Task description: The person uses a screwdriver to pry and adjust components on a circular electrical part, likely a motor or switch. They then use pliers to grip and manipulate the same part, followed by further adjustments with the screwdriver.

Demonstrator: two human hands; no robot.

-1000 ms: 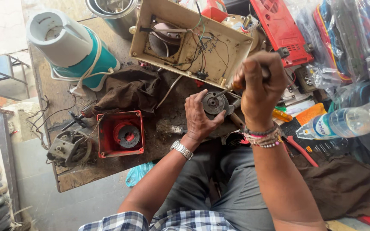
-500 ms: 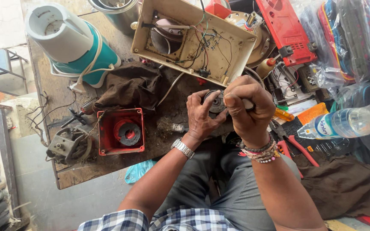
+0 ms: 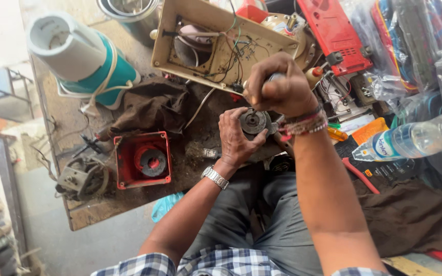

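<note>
My left hand [image 3: 237, 137] grips a round grey motor part [image 3: 254, 121] against the near edge of the workbench. Just above it, my right hand [image 3: 277, 89] is closed in a fist round the handle of a tool; only a bit of the handle shows at the knuckles, and the tip is hidden. A watch sits on my left wrist, thread bands on my right.
A red square housing [image 3: 143, 159] lies left of the hands beside a bare motor [image 3: 80, 176]. Behind are a beige open casing with wires [image 3: 221, 43], a brown cloth [image 3: 152, 107], a white-and-teal mixer base [image 3: 80, 56]. A plastic bottle [image 3: 415, 138], red casing [image 3: 341, 36].
My right hand came down onto the motor part half a second ago and has now lifted back above it. The left hand has stayed on the part.
</note>
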